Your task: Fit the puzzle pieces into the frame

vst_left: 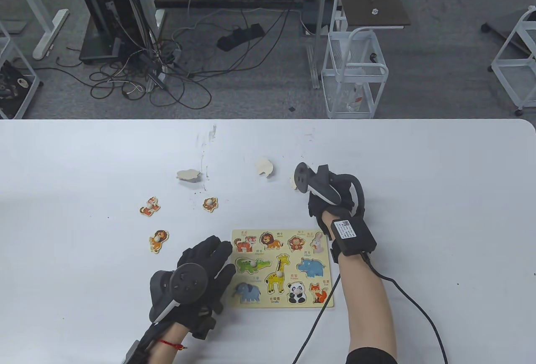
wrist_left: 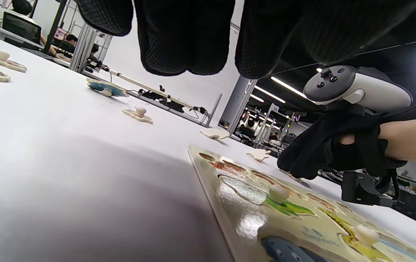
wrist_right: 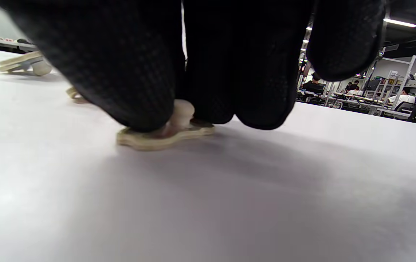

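Flat wooden piece (wrist_right: pixel 164 136) with round knob, pinched by right hand (vst_left: pixel 331 200).

White table (vst_left: pixel 418 171) carries the puzzle frame (vst_left: pixel 324 303) and scattered animal pieces (vst_left: pixel 157 240)

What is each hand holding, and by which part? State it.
Right hand: fingers pinch the knob of a puzzle piece lying on the table. Left hand: holds nothing.
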Available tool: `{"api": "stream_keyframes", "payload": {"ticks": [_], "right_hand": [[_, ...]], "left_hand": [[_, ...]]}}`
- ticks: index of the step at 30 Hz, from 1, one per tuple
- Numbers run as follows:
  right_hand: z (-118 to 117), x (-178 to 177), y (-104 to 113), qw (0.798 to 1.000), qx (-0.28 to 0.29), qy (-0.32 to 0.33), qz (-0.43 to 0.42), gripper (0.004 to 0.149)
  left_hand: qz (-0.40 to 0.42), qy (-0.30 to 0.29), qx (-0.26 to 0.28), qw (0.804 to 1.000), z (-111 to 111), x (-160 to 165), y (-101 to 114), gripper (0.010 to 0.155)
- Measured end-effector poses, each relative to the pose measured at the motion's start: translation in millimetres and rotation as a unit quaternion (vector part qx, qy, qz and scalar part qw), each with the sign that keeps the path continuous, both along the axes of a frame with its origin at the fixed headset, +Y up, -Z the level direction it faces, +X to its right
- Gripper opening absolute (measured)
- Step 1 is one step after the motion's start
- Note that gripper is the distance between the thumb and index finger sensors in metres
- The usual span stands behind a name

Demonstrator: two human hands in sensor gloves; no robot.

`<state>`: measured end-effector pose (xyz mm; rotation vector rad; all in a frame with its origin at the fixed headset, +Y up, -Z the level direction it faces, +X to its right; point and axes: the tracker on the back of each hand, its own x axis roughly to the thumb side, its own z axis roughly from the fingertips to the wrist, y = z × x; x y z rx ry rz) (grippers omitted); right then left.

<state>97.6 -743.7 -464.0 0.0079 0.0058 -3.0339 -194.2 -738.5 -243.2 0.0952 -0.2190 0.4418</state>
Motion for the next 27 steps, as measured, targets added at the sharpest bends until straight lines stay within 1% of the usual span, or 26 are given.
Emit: {"api": "stream_keyframes", "payload": {"ticks": [7,12,14,17,19,23,26,27], "right_hand": [[-2.5,0.8,0.9,1.0,-0.003,0.0,-0.012,0.044],[-8.4,6.2,0.8,0.999,-0.011,-0.008,-0.031,0.046],[-9.9,12.0,0.9,0.997,-0.014,-0.028,-0.068,0.045],[-8.9,19.9,3.5,0.994,-0.02,-0.043,-0.094,0.045],[-4.2,25.4,7.1,0.994,-0.015,-0.041,-0.104,0.044],[12.2,35.3,21.4,0.989,-0.004,-0.033,-0.147,0.044],[31.5,40.3,37.4,0.98,0.004,-0.012,-0.199,0.044],[42.5,41.9,44.8,0.973,0.006,-0.002,-0.231,0.044]], "left_hand": [[-0.007,-0.009,-0.001,1.0,1.1,4.4,-1.3,0.058],[-0.008,-0.01,0.002,1.0,1.4,4.6,-0.6,0.058],[-0.006,-0.01,0.002,1.0,1.4,4.6,-0.7,0.058],[-0.006,-0.01,0.003,1.0,1.8,4.3,-0.5,0.058],[-0.003,-0.009,0.006,1.0,2.0,3.5,0.3,0.059],[0.003,-0.015,0.007,1.0,3.1,5.6,0.6,0.059],[-0.005,-0.021,0.009,1.0,4.5,9.5,-0.5,0.059],[-0.01,-0.02,0.012,1.0,5.5,11.0,-0.3,0.059]]}}
